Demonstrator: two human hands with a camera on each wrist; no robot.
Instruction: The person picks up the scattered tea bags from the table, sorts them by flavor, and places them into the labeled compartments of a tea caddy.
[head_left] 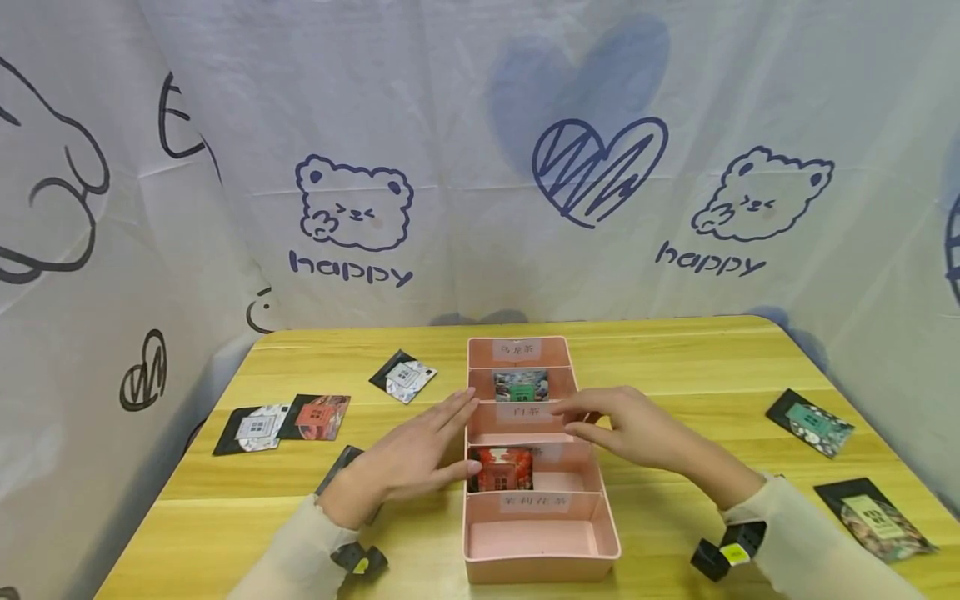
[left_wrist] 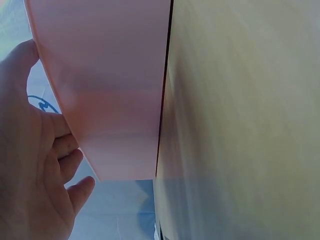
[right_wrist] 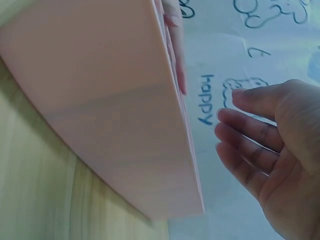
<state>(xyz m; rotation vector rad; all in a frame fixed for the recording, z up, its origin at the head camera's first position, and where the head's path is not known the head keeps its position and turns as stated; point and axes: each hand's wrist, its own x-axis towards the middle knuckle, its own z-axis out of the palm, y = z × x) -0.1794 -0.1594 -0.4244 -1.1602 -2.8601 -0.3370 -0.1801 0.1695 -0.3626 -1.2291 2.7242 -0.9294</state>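
A long pink divided box [head_left: 540,569] with paper labels stands in the middle of the table. My left hand [head_left: 408,458] lies along its left rim, fingers extended, the thumb near a red tea sachet [head_left: 512,471] in the second compartment from the front. In the left wrist view, fingertips of that hand [left_wrist: 37,150] touch the box's upper edge [left_wrist: 107,100]. My right hand [head_left: 626,425] hovers over the right rim, fingers loosely bent. Nothing is in this hand [right_wrist: 280,145] in the right wrist view. A green-labelled tea sachet [head_left: 521,385] rests in a rear compartment.
Left of the box lie a white-labelled sachet [head_left: 405,376], another white one [head_left: 255,427] and a red one [head_left: 318,416]. A dark packet [head_left: 341,467] is partly hidden by my left hand. At right are a green sachet [head_left: 812,423] and a yellow-labelled one [head_left: 873,518]. A printed curtain [head_left: 465,167] hangs behind.
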